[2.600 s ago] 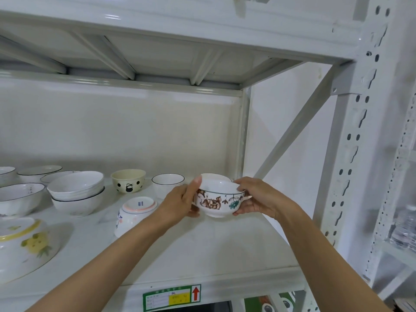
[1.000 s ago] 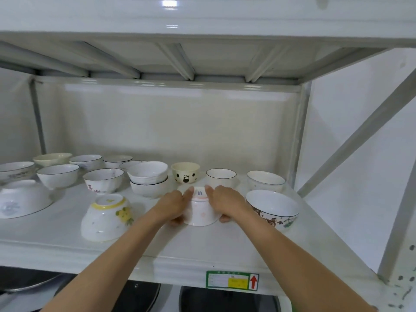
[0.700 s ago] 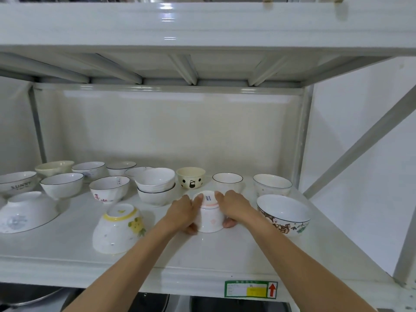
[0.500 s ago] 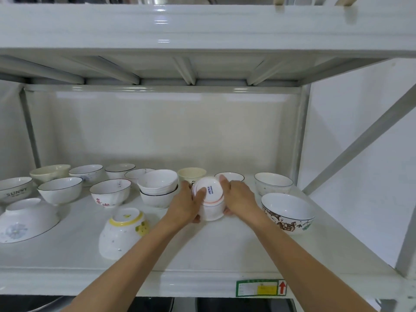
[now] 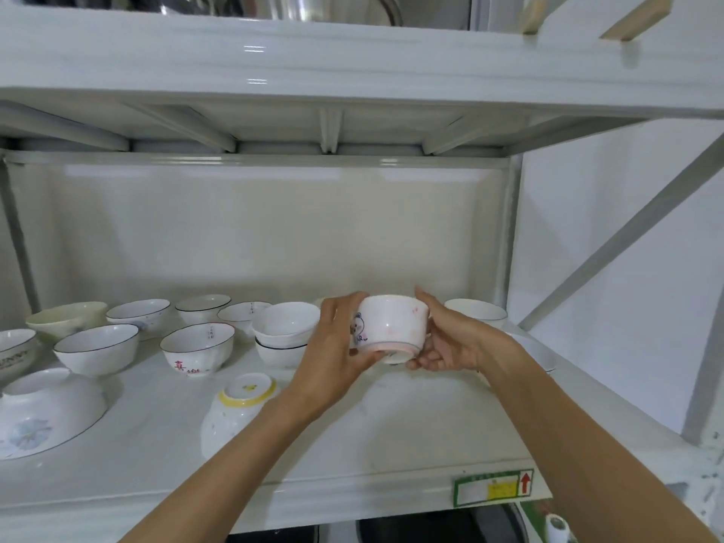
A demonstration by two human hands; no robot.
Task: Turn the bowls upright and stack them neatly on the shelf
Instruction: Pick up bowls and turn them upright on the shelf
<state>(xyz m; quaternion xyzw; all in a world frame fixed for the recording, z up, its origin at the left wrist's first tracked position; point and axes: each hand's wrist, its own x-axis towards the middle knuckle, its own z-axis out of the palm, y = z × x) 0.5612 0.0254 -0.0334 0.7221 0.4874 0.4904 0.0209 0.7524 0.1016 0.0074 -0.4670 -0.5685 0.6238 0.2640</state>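
The shelf point(image 5: 391, 433) is a white metal deck with a green label point(image 5: 494, 488) at its front right edge; the label carries a red arrow, and its text is too small to read.

The largest bowl point(image 5: 43, 417) lies upside down at the front left edge, foot ring up, with a faint blue flower on its wall. A lettered bowl point(image 5: 13, 352) stands upright at the left edge; only "UNNY" is legible. A yellow-banded bowl point(image 5: 235, 415) lies inverted near the front centre. A bowl with red characters point(image 5: 198, 348) stands upright behind it. A two-bowl stack point(image 5: 286, 333) stands upright at mid-depth, one bowl nested in the other. Further upright bowls line the rear edge. No bowl shows any contents.

The pink bowl point(image 5: 391, 327) is held upright in the air above the centre of the shelf, clear of the deck. It shows a small cartoon animal on its left wall. Half a second ago it was tipped with its foot ring toward the camera; it now sits rim up and higher.

The left hand point(image 5: 337, 354) has its grip clamped on the left wall of the pink bowl, thumb near the rim. The right hand point(image 5: 450, 339) has its grip clamped on the right wall, fingers curled beneath the foot.
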